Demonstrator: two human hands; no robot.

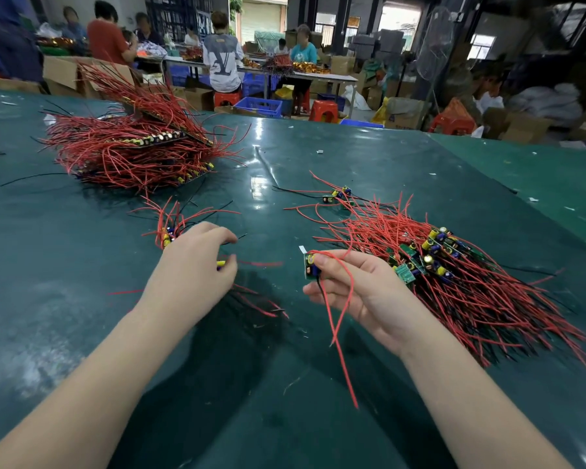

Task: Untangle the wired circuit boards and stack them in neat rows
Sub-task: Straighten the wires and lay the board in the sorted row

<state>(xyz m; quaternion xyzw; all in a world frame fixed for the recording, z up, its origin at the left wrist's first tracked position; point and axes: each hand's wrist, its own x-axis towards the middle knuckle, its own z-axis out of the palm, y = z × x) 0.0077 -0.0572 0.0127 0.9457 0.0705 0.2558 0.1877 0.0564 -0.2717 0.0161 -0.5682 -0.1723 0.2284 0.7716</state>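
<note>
My right hand (356, 289) holds one small green circuit board (310, 266) upright by its edge, and its red and black wires hang down below my fingers. My left hand (197, 265) rests on the table, closed over a small row of boards (167, 236) whose red wires fan out behind and under it; a yellow capacitor (220, 264) shows at my fingertips. To the right lies a tangled pile of boards with red and black wires (454, 275). A large stacked heap of wired boards (132, 143) sits far left.
The green table (285, 384) carries two or three loose boards (339, 195) beyond the right pile and small white scraps. Behind the far edge are people at benches, red stools, blue crates and cardboard boxes.
</note>
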